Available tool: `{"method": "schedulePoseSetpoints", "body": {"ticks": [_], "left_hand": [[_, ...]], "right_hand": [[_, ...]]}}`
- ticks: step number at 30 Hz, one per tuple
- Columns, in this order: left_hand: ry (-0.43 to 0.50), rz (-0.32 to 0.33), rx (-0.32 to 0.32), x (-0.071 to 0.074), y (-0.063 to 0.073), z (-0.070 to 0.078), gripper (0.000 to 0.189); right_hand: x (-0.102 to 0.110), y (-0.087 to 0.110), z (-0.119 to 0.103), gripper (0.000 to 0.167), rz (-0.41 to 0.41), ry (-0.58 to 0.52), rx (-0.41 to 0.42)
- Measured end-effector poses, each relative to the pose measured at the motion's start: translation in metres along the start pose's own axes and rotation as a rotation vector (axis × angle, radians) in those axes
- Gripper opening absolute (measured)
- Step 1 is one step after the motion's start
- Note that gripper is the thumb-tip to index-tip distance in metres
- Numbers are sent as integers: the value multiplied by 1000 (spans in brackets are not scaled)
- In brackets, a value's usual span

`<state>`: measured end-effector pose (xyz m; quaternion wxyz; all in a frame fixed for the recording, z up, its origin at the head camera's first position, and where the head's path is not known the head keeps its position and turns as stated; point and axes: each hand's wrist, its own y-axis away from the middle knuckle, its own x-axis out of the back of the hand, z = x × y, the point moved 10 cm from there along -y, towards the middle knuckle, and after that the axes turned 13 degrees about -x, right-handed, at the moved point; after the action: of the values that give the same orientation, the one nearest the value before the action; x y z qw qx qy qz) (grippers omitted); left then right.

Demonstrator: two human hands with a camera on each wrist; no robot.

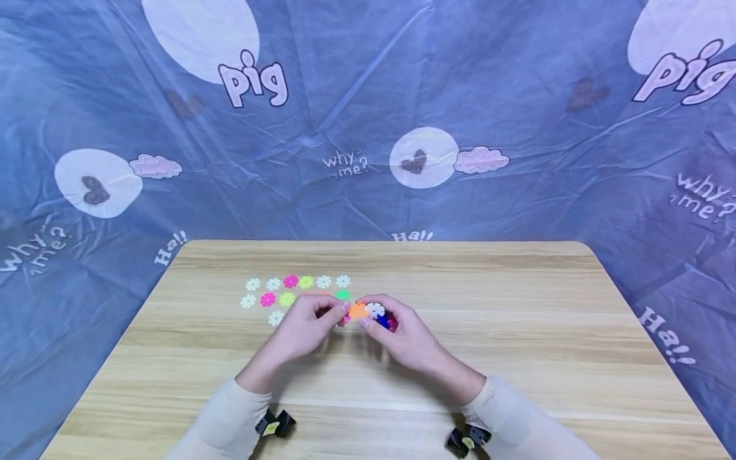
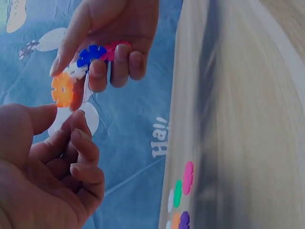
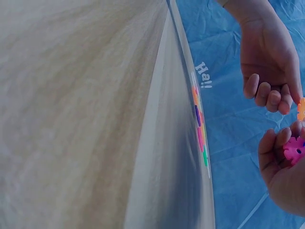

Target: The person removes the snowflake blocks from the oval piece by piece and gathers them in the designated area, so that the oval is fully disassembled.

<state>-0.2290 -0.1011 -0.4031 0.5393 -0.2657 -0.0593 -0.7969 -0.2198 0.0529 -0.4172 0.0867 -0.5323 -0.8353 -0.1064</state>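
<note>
A short chain of notched plastic snowflake discs hangs in the right hand [image 1: 411, 338]. It runs from an orange disc [image 2: 63, 89] through a white disc [image 1: 376, 310] and a blue disc [image 2: 91, 56] to a pink disc [image 3: 294, 151]. The right thumb and index finger pinch the orange end, while the other fingers curl round the blue and pink part. From the left, the left hand [image 1: 305, 327] reaches to the orange disc, its thumb tip right at the edge. Its other fingers are loosely curled, with a gap between thumb and index finger.
Loose discs lie in rows on the wooden table [image 1: 517, 306], among them a white disc [image 1: 253, 284], a pink disc [image 1: 268, 299] and a yellow-green disc [image 1: 306, 282]. The left hand partly covers them. A blue printed cloth [image 1: 368, 211] hangs behind the table.
</note>
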Motion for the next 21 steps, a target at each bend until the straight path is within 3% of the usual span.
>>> {"method": "schedulePoseSetpoints", "body": {"ticks": [8, 14, 21], "left_hand": [[88, -7, 18, -6, -1, -5, 32], [151, 40, 66, 0, -1, -12, 27], [184, 109, 99, 6, 1, -15, 25]], "right_hand": [[-4, 0, 0, 38, -23, 27, 9], [1, -1, 7, 46, -6, 7, -55], [10, -2, 13, 43, 57, 33, -88]]}}
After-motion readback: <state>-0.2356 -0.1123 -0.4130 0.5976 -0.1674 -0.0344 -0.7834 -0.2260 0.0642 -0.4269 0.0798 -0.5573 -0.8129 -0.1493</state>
